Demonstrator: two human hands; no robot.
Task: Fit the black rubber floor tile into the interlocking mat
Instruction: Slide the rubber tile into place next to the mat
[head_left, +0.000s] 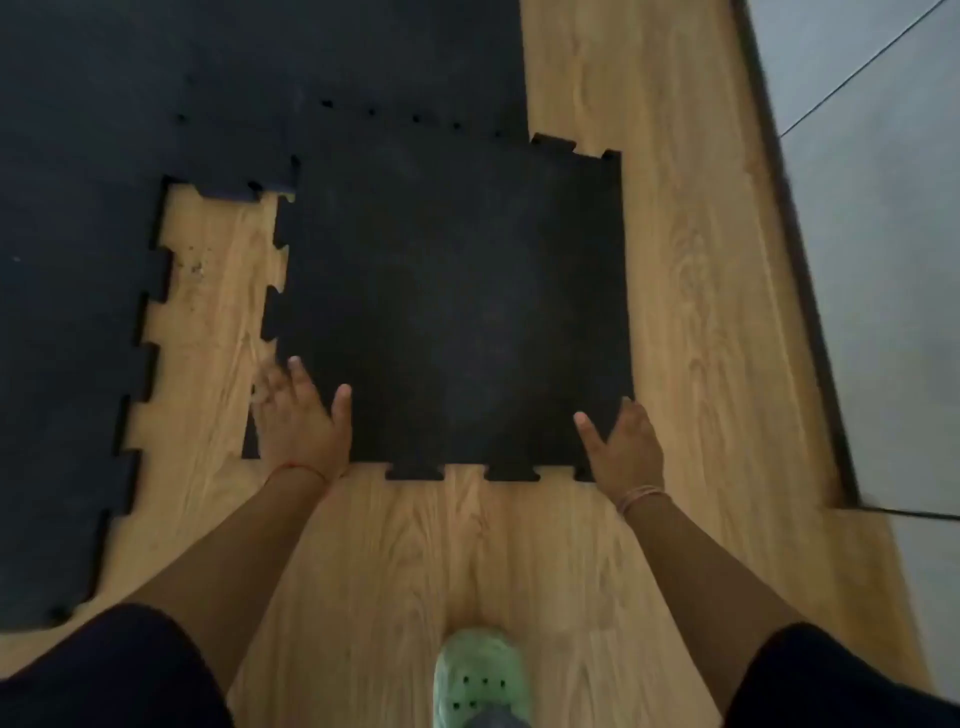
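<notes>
Clearly the black rubber floor tile (452, 306) looks heavy, floppy and grippy on the wood floor (675, 260). Left hand (298, 421) and right hand (623, 447) lie spread open on its 7 and 5 o'clock corners, gripping nothing; the interlocking mat (78, 312) waits at 9 o'clock, so pushing flat from those corners probably works best.

A wooden floor (675, 312) is seen. A big black mat (78, 312) is laid on it. A loose black tile (457, 301) and a green shoe (480, 675) are placed there too.
</notes>
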